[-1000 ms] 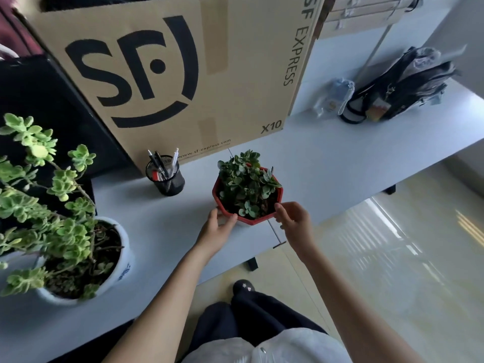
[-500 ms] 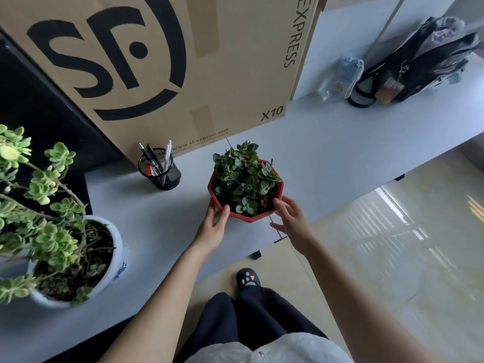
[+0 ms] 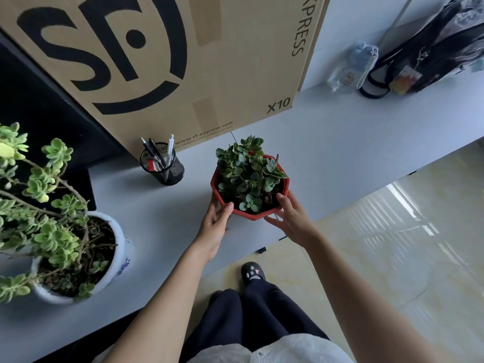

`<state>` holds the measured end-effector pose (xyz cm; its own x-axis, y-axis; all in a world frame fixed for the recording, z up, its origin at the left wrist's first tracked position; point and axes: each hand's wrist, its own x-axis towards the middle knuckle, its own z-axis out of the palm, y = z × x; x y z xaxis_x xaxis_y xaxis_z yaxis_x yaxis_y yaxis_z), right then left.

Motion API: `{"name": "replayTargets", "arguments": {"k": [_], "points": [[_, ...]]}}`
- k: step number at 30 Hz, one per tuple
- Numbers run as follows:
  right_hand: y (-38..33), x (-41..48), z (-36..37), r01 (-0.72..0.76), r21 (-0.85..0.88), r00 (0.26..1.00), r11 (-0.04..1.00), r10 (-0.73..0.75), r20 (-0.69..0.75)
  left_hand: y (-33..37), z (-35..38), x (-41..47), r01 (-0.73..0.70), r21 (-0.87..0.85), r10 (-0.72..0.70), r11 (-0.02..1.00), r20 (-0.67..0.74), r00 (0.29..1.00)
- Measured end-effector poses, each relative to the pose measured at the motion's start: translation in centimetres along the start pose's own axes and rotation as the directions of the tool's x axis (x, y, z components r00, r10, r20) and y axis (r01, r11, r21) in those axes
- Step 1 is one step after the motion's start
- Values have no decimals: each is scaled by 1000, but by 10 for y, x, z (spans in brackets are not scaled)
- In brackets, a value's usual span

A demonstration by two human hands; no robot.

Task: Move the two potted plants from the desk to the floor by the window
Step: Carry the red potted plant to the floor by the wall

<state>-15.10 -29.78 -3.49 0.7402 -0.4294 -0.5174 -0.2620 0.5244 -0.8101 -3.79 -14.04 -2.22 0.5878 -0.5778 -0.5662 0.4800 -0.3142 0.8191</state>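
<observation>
Head view, looking straight down: my left hand [image 3: 215, 221] and right hand [image 3: 289, 217] are on either side of the red octagonal pot [image 3: 250, 214], the small succulent [image 3: 248, 171] bushing out above it. My left thumb is hooked on the rim at about eight o'clock, fingers spread along the wall; my right thumb is on the rim at four o'clock, with the palm cupping underneath the near edge. Both hands are open and pressed against the pot, not curled tight. Whether it has left the surface [image 3: 327, 142] I cannot tell.

It sits near the front edge, with the mesh pen holder [image 3: 163, 166] at its nine o'clock and the SF Express carton [image 3: 162, 61] behind at twelve. The second plant, in a white ceramic pot [image 3: 115, 260], waits far off at eight o'clock, untouched.

Risks from here, as I see them: my grip is flat-palmed on angled walls, so the pot could slip or tip as I lift, spilling soil. The floor [image 3: 379, 244] looks glossy tile right below, so a drop would likely crack it. Thumbs near the leaves could also snap a stem.
</observation>
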Motion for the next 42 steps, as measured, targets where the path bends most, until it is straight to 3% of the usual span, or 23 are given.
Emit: {"name": "replayTargets", "arguments": {"k": [9,28,42], "points": [[2,0,1,1,101,1000,995,-1,-4,-3,3,0,5,-174,-7,985,-16,1000],[-1,-29,20,120,251,993,961,-110,-52,22,-8,-14,-83,-209,94,974,46,994],[2,-88,14,217,332,966,918,-153,-208,23,12,-41,-125,-171,162,977,225,961]]}}
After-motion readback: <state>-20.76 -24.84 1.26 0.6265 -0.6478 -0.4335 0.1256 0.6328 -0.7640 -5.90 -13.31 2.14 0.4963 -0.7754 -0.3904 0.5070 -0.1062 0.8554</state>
